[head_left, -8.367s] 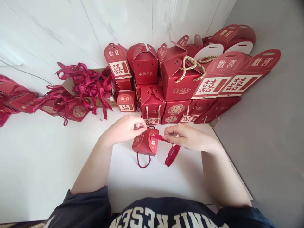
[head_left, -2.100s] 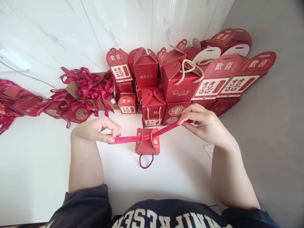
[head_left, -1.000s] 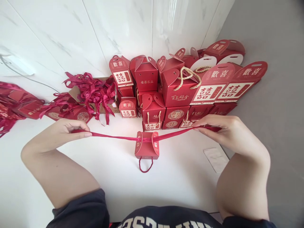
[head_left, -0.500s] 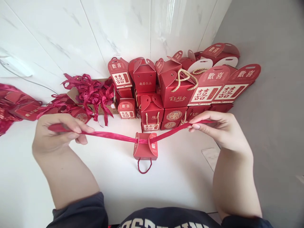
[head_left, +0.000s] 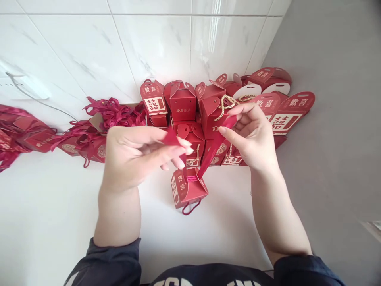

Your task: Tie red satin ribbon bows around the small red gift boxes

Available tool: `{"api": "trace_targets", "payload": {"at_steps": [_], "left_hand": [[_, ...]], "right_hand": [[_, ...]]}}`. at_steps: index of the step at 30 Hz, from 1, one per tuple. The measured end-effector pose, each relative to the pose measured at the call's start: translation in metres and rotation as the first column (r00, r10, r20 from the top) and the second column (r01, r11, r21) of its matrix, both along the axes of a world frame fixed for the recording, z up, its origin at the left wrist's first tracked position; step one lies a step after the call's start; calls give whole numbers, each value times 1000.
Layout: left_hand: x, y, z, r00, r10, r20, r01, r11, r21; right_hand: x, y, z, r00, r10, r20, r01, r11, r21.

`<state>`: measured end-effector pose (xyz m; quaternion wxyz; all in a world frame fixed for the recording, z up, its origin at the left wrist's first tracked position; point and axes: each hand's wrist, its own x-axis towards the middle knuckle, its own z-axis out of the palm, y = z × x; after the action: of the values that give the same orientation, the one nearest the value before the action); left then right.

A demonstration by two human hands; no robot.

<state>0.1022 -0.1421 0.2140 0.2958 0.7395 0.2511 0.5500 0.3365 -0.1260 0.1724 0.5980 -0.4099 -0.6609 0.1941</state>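
A small red gift box (head_left: 195,190) with a dark red cord handle (head_left: 191,208) stands on the white table between my arms. A red ribbon (head_left: 212,153) passes through its top flaps, and both ends rise from it. My left hand (head_left: 145,153) pinches one end between thumb and fingers, above and left of the box. Up and to the right, my right hand (head_left: 247,133) grips the other end between thumb and fingertips. Both hands hang above the box without touching it.
Stacked red gift boxes (head_left: 181,104), some with gold rope handles, line the tiled wall (head_left: 160,47). Left of them lies a heap of red ribbons (head_left: 116,113), with ribbon-tied boxes (head_left: 35,133) farther left. A grey surface (head_left: 324,139) bounds the right side of the white table (head_left: 59,210).
My hands have come closer together and higher, each with its ribbon end. The ribbon, earlier stretched out sideways, now rises steeply from the box. The box has turned slightly.
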Motion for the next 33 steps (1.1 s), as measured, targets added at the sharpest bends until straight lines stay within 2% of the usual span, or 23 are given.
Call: {"api": "trace_targets", "payload": {"at_steps": [2, 5, 10, 15, 18, 23, 29, 33], "left_hand": [[13, -4, -1, 998, 57, -18, -56, 998, 8], [28, -3, -11, 993, 115, 3, -115, 993, 11], [43, 6, -27, 991, 100, 92, -88, 988, -126], [46, 8, -25, 994, 28, 101, -3, 971, -240], [46, 12, -27, 991, -5, 134, 39, 966, -257], [48, 17, -34, 988, 39, 148, 4, 961, -277], [50, 20, -35, 984, 76, 162, -28, 959, -281], [51, 20, -36, 977, 93, 192, -41, 964, -263]], "right_hand": [[-8, -3, 4, 998, 48, -31, -47, 999, 22], [-19, -10, 4, 991, 111, -79, -111, 994, 3], [-30, -20, 1, 974, 156, -163, -162, 986, -30], [-32, -23, 6, 964, 183, -192, -192, 981, -26], [-31, -23, 7, 971, 159, -177, -167, 985, -35], [-32, -22, 6, 982, 126, -140, -129, 992, -12], [-32, -21, 5, 984, 115, -133, -119, 992, -26], [-32, -22, 3, 976, 145, -164, -153, 987, -40]]}}
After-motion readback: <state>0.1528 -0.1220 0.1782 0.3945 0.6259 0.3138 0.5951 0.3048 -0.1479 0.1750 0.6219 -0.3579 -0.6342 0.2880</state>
